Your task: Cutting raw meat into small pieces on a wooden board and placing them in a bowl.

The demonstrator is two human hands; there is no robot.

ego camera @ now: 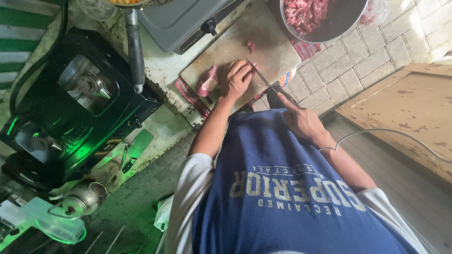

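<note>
A black stove (70, 108) stands left, a kettle (77, 200) below it, a grey appliance (183, 21) above.

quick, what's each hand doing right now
left hand: closed on the raw pink meat piece
right hand: closed on the long steel knife
</note>
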